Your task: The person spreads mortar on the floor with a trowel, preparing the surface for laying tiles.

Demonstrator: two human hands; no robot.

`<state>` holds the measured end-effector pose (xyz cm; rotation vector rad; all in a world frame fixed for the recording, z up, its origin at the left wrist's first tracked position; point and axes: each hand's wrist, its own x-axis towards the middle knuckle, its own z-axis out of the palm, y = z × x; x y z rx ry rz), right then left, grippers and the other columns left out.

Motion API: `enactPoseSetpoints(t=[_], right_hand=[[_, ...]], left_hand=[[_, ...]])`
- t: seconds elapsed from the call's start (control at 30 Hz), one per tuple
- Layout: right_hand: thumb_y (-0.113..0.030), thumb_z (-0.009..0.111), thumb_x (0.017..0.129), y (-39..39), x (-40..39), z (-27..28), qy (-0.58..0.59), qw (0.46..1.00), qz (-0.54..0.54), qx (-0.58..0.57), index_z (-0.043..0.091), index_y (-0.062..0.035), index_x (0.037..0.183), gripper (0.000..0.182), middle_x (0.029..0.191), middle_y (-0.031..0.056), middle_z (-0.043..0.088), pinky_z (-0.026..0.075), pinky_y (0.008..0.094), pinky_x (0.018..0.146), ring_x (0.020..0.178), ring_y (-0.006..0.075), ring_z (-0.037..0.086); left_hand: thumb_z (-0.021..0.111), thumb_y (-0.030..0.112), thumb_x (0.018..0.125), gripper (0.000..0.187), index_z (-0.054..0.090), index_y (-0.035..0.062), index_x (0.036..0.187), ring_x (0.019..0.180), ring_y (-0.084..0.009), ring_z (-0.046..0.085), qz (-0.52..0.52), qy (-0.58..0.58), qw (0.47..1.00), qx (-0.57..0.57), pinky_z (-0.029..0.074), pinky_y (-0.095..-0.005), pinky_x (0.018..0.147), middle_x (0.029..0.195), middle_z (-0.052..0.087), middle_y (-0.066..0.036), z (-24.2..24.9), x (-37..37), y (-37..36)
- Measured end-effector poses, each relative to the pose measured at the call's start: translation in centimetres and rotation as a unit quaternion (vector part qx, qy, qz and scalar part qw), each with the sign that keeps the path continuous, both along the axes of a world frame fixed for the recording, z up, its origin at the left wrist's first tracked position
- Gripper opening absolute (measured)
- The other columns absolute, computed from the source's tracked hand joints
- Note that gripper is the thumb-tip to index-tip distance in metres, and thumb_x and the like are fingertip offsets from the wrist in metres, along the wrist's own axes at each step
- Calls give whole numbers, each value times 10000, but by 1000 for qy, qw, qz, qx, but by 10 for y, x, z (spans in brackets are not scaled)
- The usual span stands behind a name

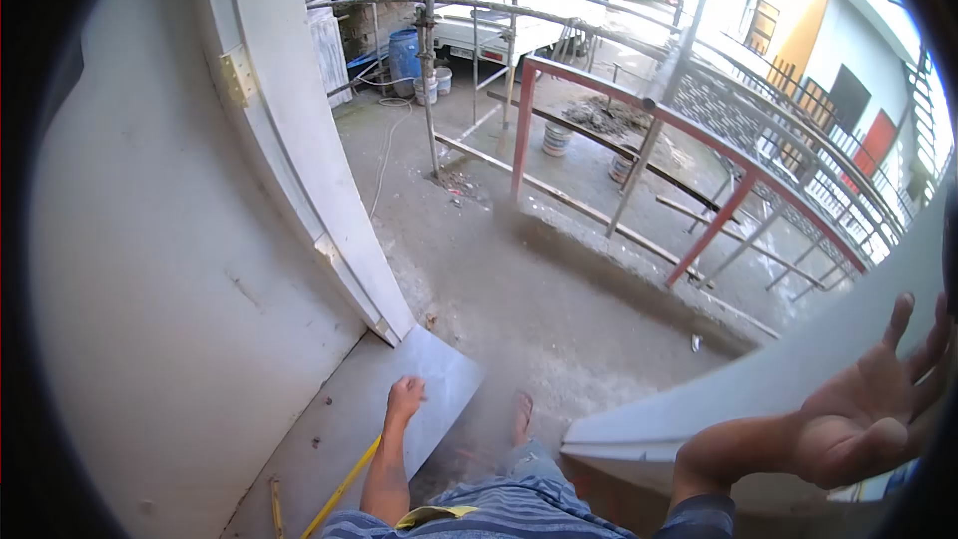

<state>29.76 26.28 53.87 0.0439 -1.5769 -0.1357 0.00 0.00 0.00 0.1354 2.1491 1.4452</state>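
Observation:
My left hand (404, 397) reaches down and rests on a grey floor tile (444, 369) that lies at the foot of a white door frame (299, 140). A yellow tape measure blade (341, 487) runs along the floor beside my left forearm. My right hand (868, 409) is raised at the lower right, palm up with fingers spread, close to the white door frame edge (699, 409) on that side. It holds nothing. My foot in a sandal (521, 417) stands on the concrete just past the tile.
A concrete balcony floor (519, 279) lies beyond the doorway, bounded by a red metal railing (699, 150) and scaffold poles (431, 60). Buckets (555, 140), a blue barrel (403, 55) and a white vehicle (519, 20) are farther off. A grey wall (150, 269) fills the left.

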Motion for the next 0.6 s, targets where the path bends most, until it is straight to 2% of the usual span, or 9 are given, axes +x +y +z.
enactPoseSetpoints(t=[0.07,0.1,0.17,0.23,0.3,0.4,0.43,0.53,0.6], right_hand=[[-480,423,940,66,-46,-22,90,994,63,-1,194,-27,1446,717,1237,138,475,466,388,857,1112,260,497],[-426,447,940,99,-61,-35,84,988,120,-44,222,10,1430,693,1289,176,460,400,458,944,1187,321,459],[-307,466,949,163,-99,-54,-6,971,194,-142,327,56,1377,579,1307,220,476,352,515,1010,1261,336,433],[-231,488,939,208,-166,-73,-32,947,172,-270,393,24,1358,500,1252,167,531,395,406,947,1194,256,490],[-270,568,902,238,-230,-91,-67,914,152,-369,531,-5,1268,453,1136,127,596,415,386,851,1083,217,536],[-176,596,885,281,-304,-132,-241,856,179,-420,584,-51,1218,356,1071,72,591,411,326,887,1039,147,534],[-122,592,869,294,-326,-152,-293,836,169,-432,584,-41,1203,344,1055,53,588,417,334,896,1025,141,537],[-253,603,892,350,-379,-257,-400,739,195,-506,553,-12,1239,425,1089,123,614,398,318,939,1066,192,550],[-234,600,880,404,-405,-340,-448,704,161,-527,546,15,1232,435,1117,133,612,410,315,929,1060,210,561]], left_hand=[[567,240,832,283,635,-20,919,611,-224,663,-6,-2,986,-167,517,-338,594,743,668,-159,-65,-10,-8],[564,263,824,292,653,-13,863,592,-239,656,48,-79,966,-242,515,-362,582,660,652,-159,-59,0,-2],[583,256,817,269,677,5,833,637,-249,660,6,-224,925,-307,506,-384,567,700,658,-164,-77,16,-15],[592,237,813,246,687,13,852,674,-253,660,34,-285,918,-274,503,-392,583,776,668,-168,-81,31,-8],[600,218,809,227,697,21,870,712,-256,661,13,-274,930,-243,500,-400,599,851,679,-172,-80,31,15],[597,167,791,224,701,26,930,715,-268,657,-213,-60,951,-216,500,-398,605,866,684,-158,-119,13,37],[601,154,777,240,696,30,958,733,-271,655,-244,-66,939,-233,502,-398,610,871,685,-158,-133,-3,55],[616,128,736,319,676,36,1035,801,-286,649,-341,-103,895,-269,508,-404,628,898,687,-161,-197,-63,108],[630,124,708,378,656,35,1074,862,-302,641,-407,-142,864,-261,510,-415,647,936,685,-169,-231,-125,153]])
